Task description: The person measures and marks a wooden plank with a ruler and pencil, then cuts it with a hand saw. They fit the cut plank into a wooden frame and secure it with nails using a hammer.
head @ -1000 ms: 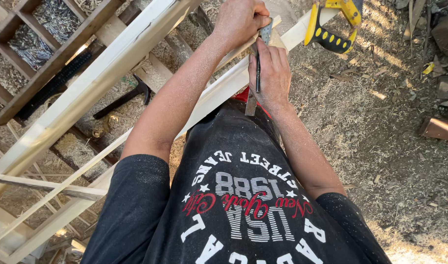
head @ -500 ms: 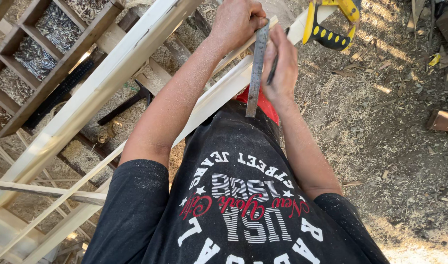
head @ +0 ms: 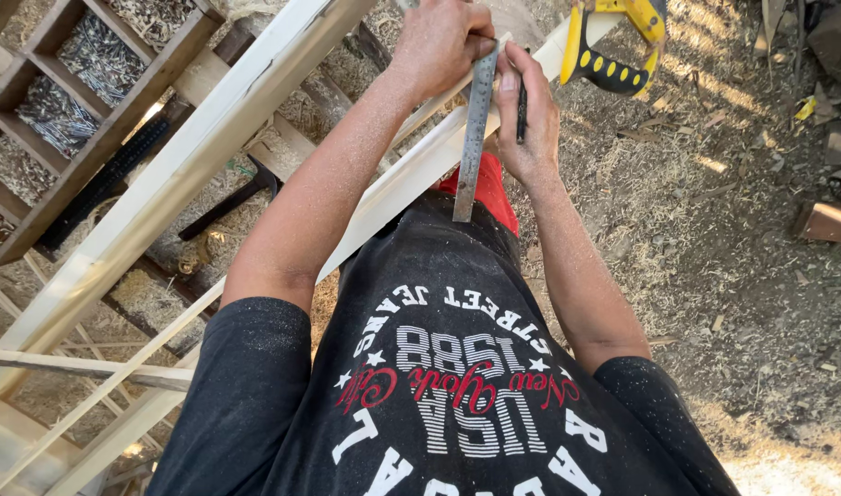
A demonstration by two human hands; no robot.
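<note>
On the pale wooden strip (head: 411, 179), left hand (head: 439, 41) fingers gripping steel ruler (head: 474, 129), right hand (head: 529, 119) fingers pinching pencil (head: 521, 110).

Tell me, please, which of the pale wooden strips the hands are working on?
The thinner strip under the metal ruler, nearest the body; the broader strip lies beyond, untouched.

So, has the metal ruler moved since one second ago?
Yes. The metal ruler was mostly hidden between the hands; now it has swung out and lies across the pale wooden strip, its free end pointing toward the person's body.
</note>
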